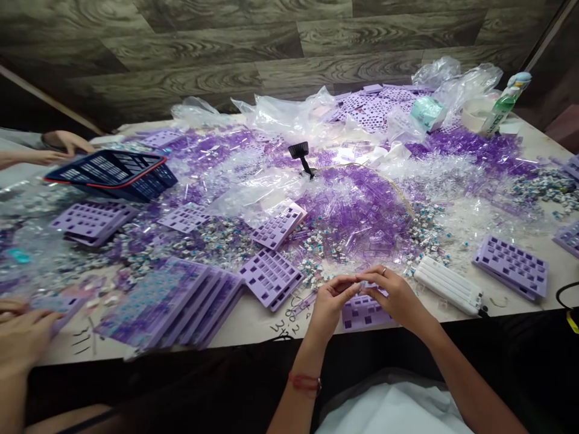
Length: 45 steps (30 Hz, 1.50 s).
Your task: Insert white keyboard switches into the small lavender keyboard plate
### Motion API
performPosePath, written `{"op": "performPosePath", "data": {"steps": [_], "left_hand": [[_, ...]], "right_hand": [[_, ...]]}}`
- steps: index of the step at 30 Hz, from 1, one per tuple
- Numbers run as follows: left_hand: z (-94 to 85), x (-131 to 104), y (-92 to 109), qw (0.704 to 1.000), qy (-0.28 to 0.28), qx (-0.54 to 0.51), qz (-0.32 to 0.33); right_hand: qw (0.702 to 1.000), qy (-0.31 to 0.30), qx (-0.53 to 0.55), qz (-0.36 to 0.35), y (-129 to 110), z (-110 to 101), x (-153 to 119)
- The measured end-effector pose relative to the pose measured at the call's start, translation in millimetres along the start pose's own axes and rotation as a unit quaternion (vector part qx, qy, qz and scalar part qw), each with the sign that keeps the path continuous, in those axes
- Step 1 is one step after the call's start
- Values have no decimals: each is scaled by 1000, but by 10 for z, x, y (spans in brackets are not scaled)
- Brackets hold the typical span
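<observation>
My left hand [332, 301] and my right hand [394, 296] meet fingertip to fingertip near the table's front edge, pinching a small clear purple part [360, 283] between them. Just under them lies a purple grid plate [362, 313] with rows of square holes. A ring shows on my right hand and a red thread on my left wrist. Beyond the hands spreads a heap of clear purple caps [362, 217] mixed with small white and teal pieces [325, 247].
Purple grid plates lie about, with a fanned stack [181, 301] at front left and one plate [513, 265] at right. A white ribbed bar [447, 284] lies right of my hands. A blue basket [117, 173] sits far left. Other people's hands [22, 337] work at the left edge.
</observation>
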<state>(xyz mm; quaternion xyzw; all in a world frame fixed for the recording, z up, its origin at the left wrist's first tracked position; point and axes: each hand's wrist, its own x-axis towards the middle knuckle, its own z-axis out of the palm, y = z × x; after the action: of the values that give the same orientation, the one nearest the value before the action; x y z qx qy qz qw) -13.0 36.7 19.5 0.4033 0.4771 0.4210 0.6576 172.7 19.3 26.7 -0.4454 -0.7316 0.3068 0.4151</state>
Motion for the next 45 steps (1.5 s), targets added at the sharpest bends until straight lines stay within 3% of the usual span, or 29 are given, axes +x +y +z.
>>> {"op": "performPosePath", "data": {"steps": [9, 16, 24, 36, 45], "left_hand": [[-51, -81, -52, 1000, 12, -11, 1], [-284, -144, -133, 979, 50, 178, 90], [-299, -220, -152, 926, 56, 317, 197], [-408, -188, -22, 915, -9, 368, 163], [-413, -200, 2, 891, -4, 421, 167]], "right_hand": [[999, 50, 4, 15, 5, -5, -31], [994, 84, 6, 68, 101, -102, -125], [993, 89, 10, 70, 136, -98, -183], [992, 121, -6, 38, 138, -80, -176], [992, 123, -12, 37, 178, -62, -205]]}}
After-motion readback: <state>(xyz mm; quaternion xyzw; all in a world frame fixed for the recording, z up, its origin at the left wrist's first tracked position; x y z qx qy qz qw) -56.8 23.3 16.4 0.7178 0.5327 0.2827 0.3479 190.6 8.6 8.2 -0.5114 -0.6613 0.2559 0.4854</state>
